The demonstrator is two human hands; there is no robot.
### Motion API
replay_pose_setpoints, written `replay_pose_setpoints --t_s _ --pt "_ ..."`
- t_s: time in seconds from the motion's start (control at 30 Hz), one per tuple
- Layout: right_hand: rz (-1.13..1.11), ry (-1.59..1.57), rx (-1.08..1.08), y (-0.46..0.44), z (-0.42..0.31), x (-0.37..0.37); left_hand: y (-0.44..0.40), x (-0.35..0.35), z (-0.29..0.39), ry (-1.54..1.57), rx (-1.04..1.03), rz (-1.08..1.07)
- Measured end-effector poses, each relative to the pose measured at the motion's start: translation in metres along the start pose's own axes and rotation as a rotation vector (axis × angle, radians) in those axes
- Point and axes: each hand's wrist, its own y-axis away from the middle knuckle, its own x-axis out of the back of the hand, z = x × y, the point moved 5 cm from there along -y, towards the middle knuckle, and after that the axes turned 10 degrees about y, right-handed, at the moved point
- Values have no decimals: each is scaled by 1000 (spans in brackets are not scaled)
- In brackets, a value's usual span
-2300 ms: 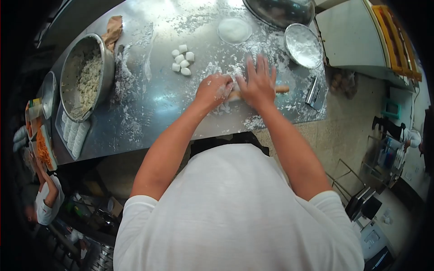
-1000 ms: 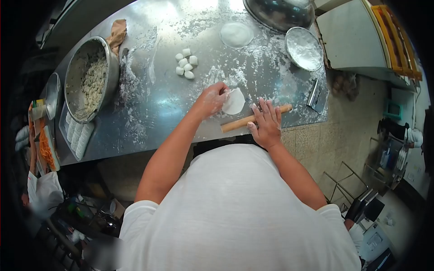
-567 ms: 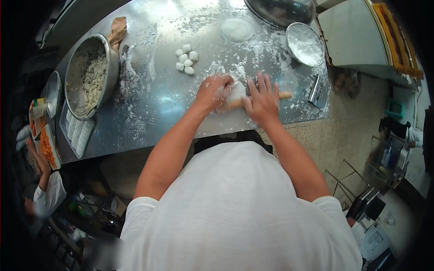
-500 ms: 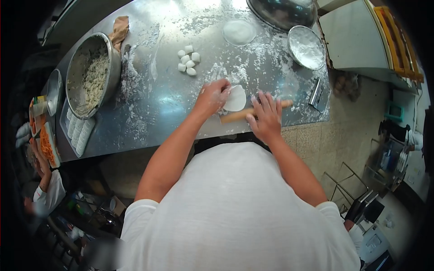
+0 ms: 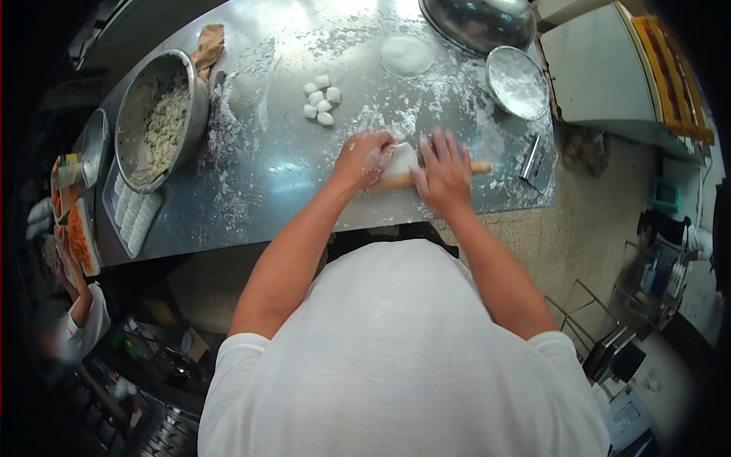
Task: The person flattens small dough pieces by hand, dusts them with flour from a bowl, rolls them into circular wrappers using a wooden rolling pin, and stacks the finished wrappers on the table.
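Note:
My left hand (image 5: pixel 365 160) pinches the left edge of a thin white dough wrapper (image 5: pixel 401 162), which lies on the floured steel table. Fingers stretched out, my right hand (image 5: pixel 445 174) lies flat on top of a wooden rolling pin (image 5: pixel 394 181). The pin overlaps the near side of the wrapper, and its right end sticks out past my right hand. Beyond my left hand sits a small group of white dough pieces (image 5: pixel 320 100). Farther off lies a round, flat white stack or disc (image 5: pixel 406 56), probably dough, dusted with flour.
A large metal bowl of chopped filling (image 5: pixel 199 114) stands on the left, near a tray of white rolls (image 5: pixel 135 221). At the right are a bowl of flour (image 5: pixel 518 82), a metal scraper (image 5: pixel 531 158) and a dark domed metal bowl (image 5: pixel 480 23). Another person's arm (image 5: pixel 75 278) reaches in at far left.
My right hand has pushed the rolling pin a little away from me, onto the wrapper's near side. The left hand keeps its pinch on the wrapper. The view has shifted slightly.

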Motion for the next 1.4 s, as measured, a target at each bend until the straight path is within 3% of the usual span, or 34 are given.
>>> replay_pose_setpoints --t_s 0.03,0.1,0.13,0.27,0.33,0.4,0.47,0.57,0.6,0.63,0.7,0.73,0.83,0.87,0.97,1.07,1.13,1.2,1.4 --pt "-38 -26 28 25 4 -4 7 3 4 -1 2 12" --pt "-14 -36 69 55 7 -2 26 4 -9 288 487 31" --pt "4 -46 96 61 5 2 38 -8 -24 615 652 8" --pt "27 3 55 -24 -4 6 46 -16 -31 752 686 -81" --pt "63 8 20 -57 -5 4 23 13 11 322 515 -61" --pt "144 -1 -3 -76 -7 8 13 10 5 235 386 -36" --pt "132 -20 24 -52 -7 6 8 8 -2 96 210 -35" --pt "37 -74 84 15 3 -2 15 4 -1 64 157 -48" --pt "53 -73 93 30 7 2 19 7 7 207 322 -126" --pt "40 -100 103 45 9 4 23 -2 -5 196 313 -120" --pt "50 -129 119 46 14 5 29 -21 -31 1389 421 116" --pt "66 -150 100 44 17 5 29 -27 -28 1617 491 195" --pt "98 -184 88 33 26 6 1 -42 -19 1767 444 395" --pt "94 -189 86 31 29 6 -14 -42 -16 1739 379 296" --pt "97 -204 132 31 34 4 -70 -15 14 1612 279 255" --pt "98 -212 174 33 36 6 -116 19 17 1509 216 393" --pt "118 -207 199 31 37 5 -118 53 0 323 322 443" --pt "141 -209 196 34 38 4 -100 71 -24 -452 -41 274" --pt "166 -218 127 32 31 5 -45 93 -64 -583 -105 84"
